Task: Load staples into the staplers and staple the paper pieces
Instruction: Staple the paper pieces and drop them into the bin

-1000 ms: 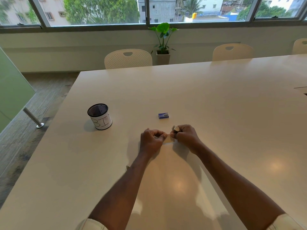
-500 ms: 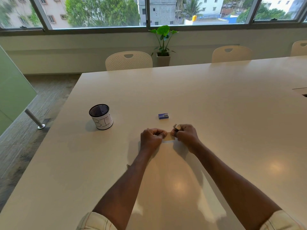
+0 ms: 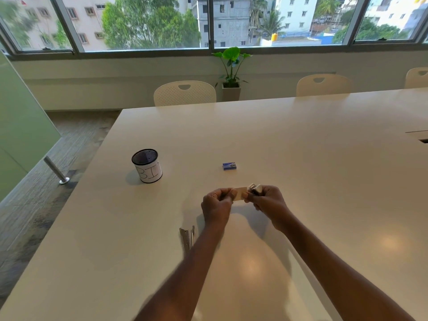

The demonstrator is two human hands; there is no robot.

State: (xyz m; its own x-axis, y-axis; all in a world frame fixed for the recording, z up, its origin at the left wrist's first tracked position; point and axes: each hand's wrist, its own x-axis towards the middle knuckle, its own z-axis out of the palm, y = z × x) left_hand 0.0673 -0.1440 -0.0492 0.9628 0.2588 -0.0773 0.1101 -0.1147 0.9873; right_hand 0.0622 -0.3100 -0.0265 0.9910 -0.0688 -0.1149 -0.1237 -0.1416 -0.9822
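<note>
At frame center your L hand [image 3: 216, 206] pinches the paper piece [image 3: 240, 193] w/ fingers together, R hand [image 3: 268, 205] clamped round 1 stapler [image 3: 254, 188].

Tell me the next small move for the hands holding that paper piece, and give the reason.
Likely squeeze the stapler with the right hand. The left hand pinches the left end of the paper piece above the table, and the right hand grips the small silver stapler at its right end. Whether the edge sits in the stapler's mouth is too small to tell.
</note>
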